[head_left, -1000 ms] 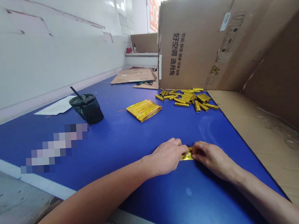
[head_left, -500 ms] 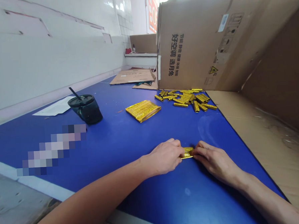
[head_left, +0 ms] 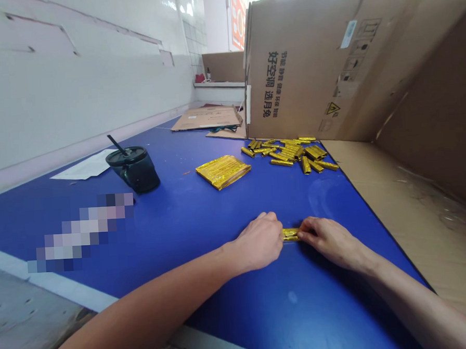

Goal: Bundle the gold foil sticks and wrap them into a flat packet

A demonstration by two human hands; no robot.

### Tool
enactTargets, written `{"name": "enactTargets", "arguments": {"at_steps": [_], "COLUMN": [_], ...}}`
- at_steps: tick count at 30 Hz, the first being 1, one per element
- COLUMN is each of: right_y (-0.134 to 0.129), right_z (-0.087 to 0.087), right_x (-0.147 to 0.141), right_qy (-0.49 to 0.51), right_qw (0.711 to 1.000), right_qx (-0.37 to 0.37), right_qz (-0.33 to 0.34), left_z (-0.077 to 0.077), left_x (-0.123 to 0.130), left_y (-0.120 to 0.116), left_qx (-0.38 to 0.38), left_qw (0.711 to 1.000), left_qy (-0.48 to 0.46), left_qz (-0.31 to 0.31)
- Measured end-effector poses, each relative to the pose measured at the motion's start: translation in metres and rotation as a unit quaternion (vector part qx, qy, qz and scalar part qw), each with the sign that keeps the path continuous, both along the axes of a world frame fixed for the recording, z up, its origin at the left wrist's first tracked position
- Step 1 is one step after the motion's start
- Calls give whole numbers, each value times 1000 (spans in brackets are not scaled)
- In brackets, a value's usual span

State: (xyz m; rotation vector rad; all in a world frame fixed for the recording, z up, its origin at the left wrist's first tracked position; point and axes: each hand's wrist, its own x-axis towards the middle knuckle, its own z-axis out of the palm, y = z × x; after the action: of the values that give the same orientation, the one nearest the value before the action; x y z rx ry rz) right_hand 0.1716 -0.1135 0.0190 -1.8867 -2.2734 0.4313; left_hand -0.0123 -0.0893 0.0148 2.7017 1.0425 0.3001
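Between my two hands, low over the blue table (head_left: 239,299), is a piece of shiny gold foil paper (head_left: 290,235), partly folded lengthwise. My left hand (head_left: 261,242) grips its left end with the fingers curled. At the right end, my right hand (head_left: 327,238) pinches the gold foil paper between thumb and fingers. Both of its ends are hidden by my fingers. Beyond my hands lies a flat stack of gold foil sheets (head_left: 223,171). Farther right is a loose pile of folded gold foil pieces (head_left: 292,151).
A dark lidded cup with a straw (head_left: 133,169) stands at the left beside a white paper (head_left: 82,165). A large cardboard box (head_left: 305,66) rises behind the pile. Brown cardboard (head_left: 398,202) borders the table's right edge. Flat cardboard (head_left: 206,117) lies at the back.
The gold foil paper looks narrower and more folded over. My right hand has shifted slightly left and its fingers have moved along the paper. The left hand has barely moved.
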Motion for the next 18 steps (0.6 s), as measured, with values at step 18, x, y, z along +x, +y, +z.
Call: {"name": "enactTargets", "arguments": {"at_steps": [18], "right_y": [8], "right_z": [7], "right_x": [-7], "right_qy": [-22], "right_qw": [998], "right_qx": [-6], "right_qz": [-67], "left_z": [6], "left_x": [1], "left_y": [1], "left_qx": [-21], "left_qw": [992], "left_qy": [48], "left_qz": [112]}}
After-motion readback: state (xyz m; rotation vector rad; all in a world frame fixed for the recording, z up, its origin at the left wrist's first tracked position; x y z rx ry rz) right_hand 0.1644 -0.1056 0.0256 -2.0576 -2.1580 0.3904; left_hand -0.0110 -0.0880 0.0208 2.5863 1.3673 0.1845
